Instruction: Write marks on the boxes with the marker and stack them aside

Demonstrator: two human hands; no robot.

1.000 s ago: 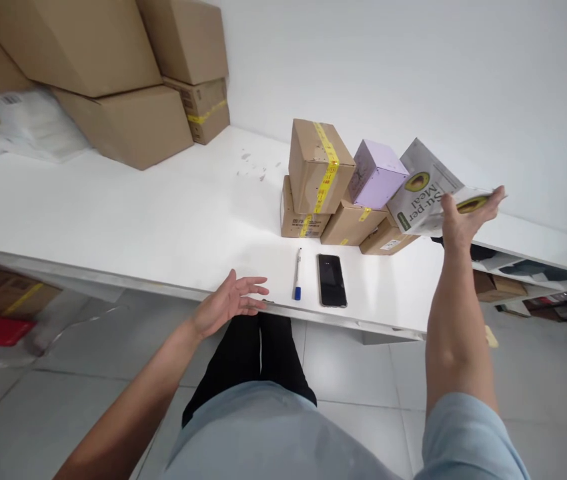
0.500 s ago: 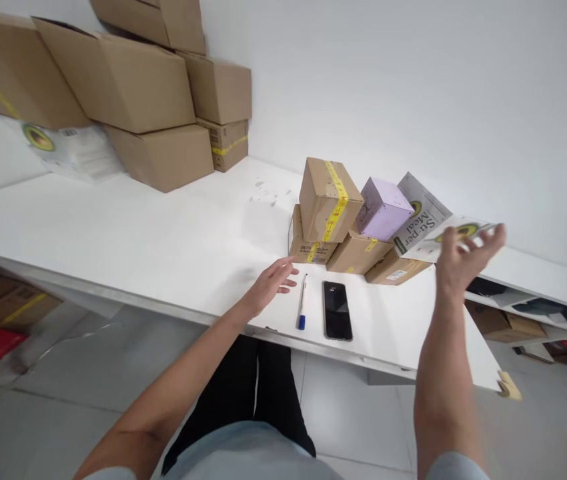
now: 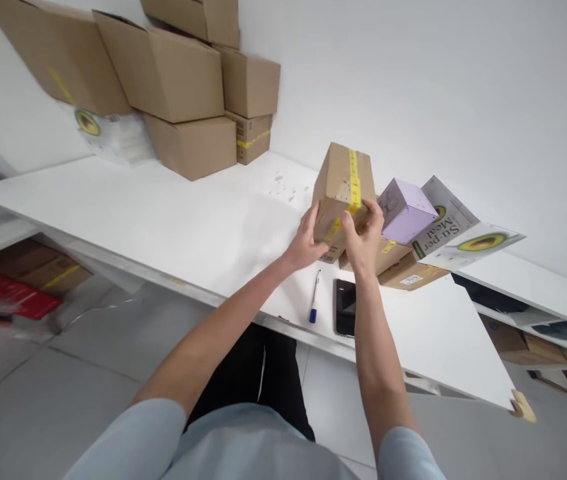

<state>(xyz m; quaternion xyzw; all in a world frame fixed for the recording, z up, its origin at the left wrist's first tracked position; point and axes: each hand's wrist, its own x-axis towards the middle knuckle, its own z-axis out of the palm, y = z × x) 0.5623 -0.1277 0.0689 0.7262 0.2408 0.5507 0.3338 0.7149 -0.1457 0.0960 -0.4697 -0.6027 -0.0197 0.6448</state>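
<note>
A cardboard box with yellow tape (image 3: 343, 177) is between my two hands, above a lower box (image 3: 332, 254) of the same kind. My left hand (image 3: 307, 241) presses its left side, fingers up along the edge. At its right front corner, my right hand (image 3: 363, 239) grips with thumb on the front and fingers over the edge. Whether the box has come off the lower one, I cannot tell. A lilac box (image 3: 407, 210) sits just right of my right hand. Below my hands lie a white marker with a blue cap (image 3: 314, 300) and a black phone (image 3: 345, 308), partly hidden by my right forearm.
More small cardboard boxes (image 3: 408, 272) stand under the lilac one, beside an open printed carton (image 3: 443, 233) with avocado pictures. Large cardboard boxes (image 3: 163, 73) are piled at the back left of the white table (image 3: 188, 220). A wall rises behind. Shelves (image 3: 538, 320) are at the right.
My right hand has come left from the printed carton to the taped box. My left hand has moved up and right onto the same box. The view has shifted slightly.
</note>
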